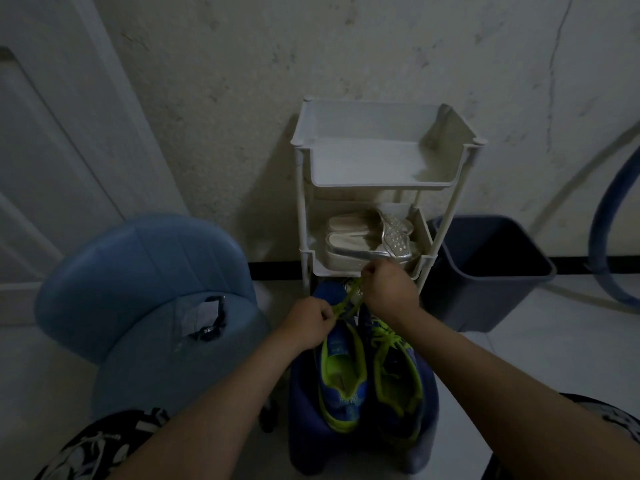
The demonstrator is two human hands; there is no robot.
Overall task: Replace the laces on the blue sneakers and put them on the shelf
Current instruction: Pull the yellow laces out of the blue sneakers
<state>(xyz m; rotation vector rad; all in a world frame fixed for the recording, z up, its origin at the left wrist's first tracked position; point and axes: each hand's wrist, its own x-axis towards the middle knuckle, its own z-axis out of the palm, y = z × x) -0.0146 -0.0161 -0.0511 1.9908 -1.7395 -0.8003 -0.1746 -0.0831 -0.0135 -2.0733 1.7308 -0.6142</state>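
Step, judged: lacing left sneaker [341,375]. Left hand [308,323] grip: pinches green lace [348,301]. Right hand [389,289] grip: pinches same lace, higher, over toe end. Right sneaker [398,368] shows lace fitted. Both sneakers on blue stool [304,410], before shelf [377,184]. Next move likely needs lace end fed through eyelet, tension even. Legible writing: none.

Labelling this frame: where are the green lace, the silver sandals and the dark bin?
green lace [343,307], head view, on the raised strand.
silver sandals [349,241], head view, on the nearer sandal's insole.
dark bin [485,303], head view, on its outer front wall.
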